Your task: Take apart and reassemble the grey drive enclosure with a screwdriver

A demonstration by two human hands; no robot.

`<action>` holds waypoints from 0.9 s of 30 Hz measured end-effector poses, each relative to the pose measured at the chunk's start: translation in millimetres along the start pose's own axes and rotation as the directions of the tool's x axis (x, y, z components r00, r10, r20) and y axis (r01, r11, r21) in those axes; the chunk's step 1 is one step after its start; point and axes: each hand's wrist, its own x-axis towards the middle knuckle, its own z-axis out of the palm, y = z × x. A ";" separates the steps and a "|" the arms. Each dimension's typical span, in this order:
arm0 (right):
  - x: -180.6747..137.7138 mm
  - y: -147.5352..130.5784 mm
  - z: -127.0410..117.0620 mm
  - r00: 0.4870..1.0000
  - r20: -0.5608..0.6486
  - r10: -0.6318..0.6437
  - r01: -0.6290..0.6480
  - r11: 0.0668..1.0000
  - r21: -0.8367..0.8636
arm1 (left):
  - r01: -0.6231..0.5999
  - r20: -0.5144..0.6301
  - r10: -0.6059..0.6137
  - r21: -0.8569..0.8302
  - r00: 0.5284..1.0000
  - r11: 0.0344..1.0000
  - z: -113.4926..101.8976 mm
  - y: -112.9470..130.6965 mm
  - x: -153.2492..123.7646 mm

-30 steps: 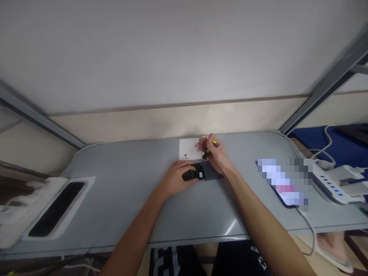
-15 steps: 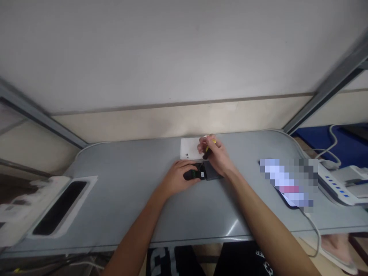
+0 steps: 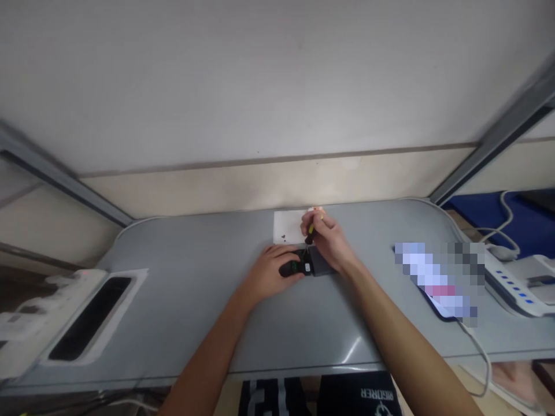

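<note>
My left hand is closed around the left end of a small black device, fingers along its far edge and thumb along its near edge. Green circuit board parts and a small white label show in its open inside. A flat dark grey piece lies against the right side of the device, partly under my right hand. In my right hand is a screwdriver with a black and yellow handle, its thin shaft slanting down to the device. Whether the tip touches a screw is too small to tell.
Behind the hands, a white sheet carries several tiny dark bits, probably screws. A phone-like black slab on white paper and a white power strip are left. At right lie a lit, blurred phone and a white charging hub with cables.
My right hand has lowered slightly, and the screwdriver with it, toward the device. My left hand still holds the device. The whole view has shifted a little.
</note>
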 end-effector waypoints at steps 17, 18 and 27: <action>1.4 3.0 3.9 1.000 -0.020 -0.003 0.007 0.980 0.197 | 0.018 0.016 -0.018 -0.010 1.000 1.000 -1.7 1.5 0.6; 0.9 3.2 3.8 1.000 -0.012 -0.004 0.006 0.983 0.183 | 0.019 0.021 -0.019 -0.005 1.000 1.000 -1.9 1.5 0.5; -0.7 -2.7 1.5 0.997 -0.073 -0.007 0.014 0.996 0.089 | 0.018 0.055 -0.020 0.028 0.998 0.999 -5.6 2.8 1.6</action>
